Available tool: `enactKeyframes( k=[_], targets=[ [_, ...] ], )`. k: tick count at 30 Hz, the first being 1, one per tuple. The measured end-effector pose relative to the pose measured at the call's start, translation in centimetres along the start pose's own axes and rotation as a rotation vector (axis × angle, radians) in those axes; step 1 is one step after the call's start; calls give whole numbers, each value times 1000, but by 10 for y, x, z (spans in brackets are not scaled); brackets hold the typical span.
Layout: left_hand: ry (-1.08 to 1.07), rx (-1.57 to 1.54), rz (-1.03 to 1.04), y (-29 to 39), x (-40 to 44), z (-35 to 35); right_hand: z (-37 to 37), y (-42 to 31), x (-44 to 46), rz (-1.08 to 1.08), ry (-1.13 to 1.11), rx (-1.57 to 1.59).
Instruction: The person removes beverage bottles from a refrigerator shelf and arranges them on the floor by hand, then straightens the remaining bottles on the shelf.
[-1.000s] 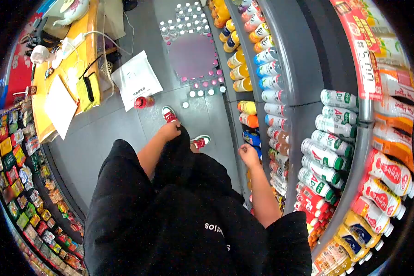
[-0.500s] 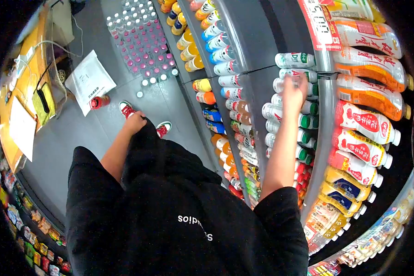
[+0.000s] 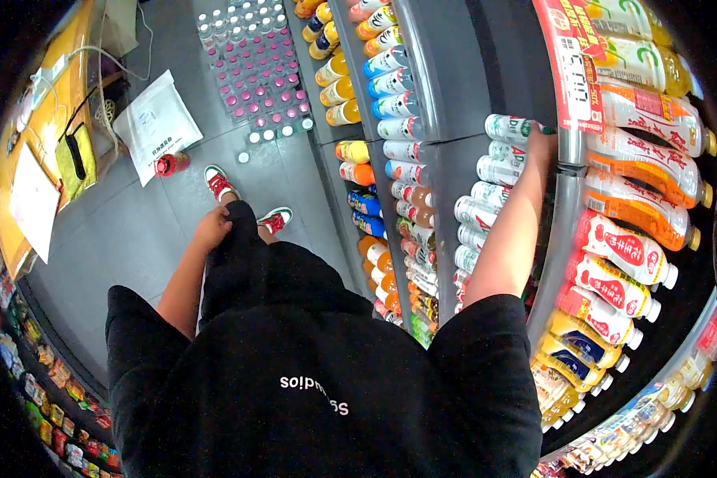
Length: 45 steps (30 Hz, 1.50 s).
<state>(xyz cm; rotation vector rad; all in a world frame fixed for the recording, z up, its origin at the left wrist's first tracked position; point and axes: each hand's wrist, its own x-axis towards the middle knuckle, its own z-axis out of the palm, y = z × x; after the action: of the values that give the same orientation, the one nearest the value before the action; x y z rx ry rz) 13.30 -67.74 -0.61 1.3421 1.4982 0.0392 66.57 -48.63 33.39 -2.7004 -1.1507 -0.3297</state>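
My right hand (image 3: 540,145) reaches over the shelf of white bottles with green caps (image 3: 476,213). It is beside the cap end of the top white bottle (image 3: 505,127); its fingers are mostly hidden, so whether it grips that bottle cannot be told. On the other side, my left hand (image 3: 213,228) hangs low beside the black trouser leg (image 3: 239,239). Its fingers are curled together, and what they hold, if anything, is hidden.
Further shelf rows hold orange drinks (image 3: 645,163) and red-and-white bottles (image 3: 625,240). On the floor (image 3: 163,247) are packed bottles with pink caps (image 3: 267,92), a white parcel (image 3: 158,127) and a red bottle (image 3: 171,164). A wooden counter (image 3: 16,167) stands left.
My right hand has moved from beside the lower shelf onto the white bottles, then farther right and deeper at their cap ends. My left hand stays by the trouser leg. The view has shifted right.
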Motion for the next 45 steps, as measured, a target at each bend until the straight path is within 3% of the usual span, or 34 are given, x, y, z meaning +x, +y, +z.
enactKeyframes(
  k=[3, 5, 10, 20, 25, 27, 29, 31, 37, 45],
  targets=[
    [-25, 105, -41, 16, -5, -17, 5, 19, -38, -250, 80, -65],
    [-7, 108, -30, 19, -1, -20, -9, 10, -79, -106, 61, -36],
    [-14, 102, 22, 29, 17, -22, -39, 29, -126, -128, 90, -2],
    [-57, 139, 156, 46, 40, 3, -45, 63, -130, -199, 106, -56],
    [-105, 106, 178, 43, 43, 19, -60, 4, -143, -236, 111, -266],
    [-105, 106, 174, 45, 37, 23, -59, -14, -138, -242, -7, -303],
    [-81, 114, 284, 26, 49, 35, -39, -18, -117, -286, -16, -244],
    [-68, 40, 200, 32, 36, 34, -17, -24, -92, -481, -25, -292],
    [-142, -3, 123, 20, 37, 33, 23, -21, 19, 109, 27, -434],
    [-154, 68, 48, -9, 36, 22, 26, -2, 61, 142, 12, -445]
  ],
)
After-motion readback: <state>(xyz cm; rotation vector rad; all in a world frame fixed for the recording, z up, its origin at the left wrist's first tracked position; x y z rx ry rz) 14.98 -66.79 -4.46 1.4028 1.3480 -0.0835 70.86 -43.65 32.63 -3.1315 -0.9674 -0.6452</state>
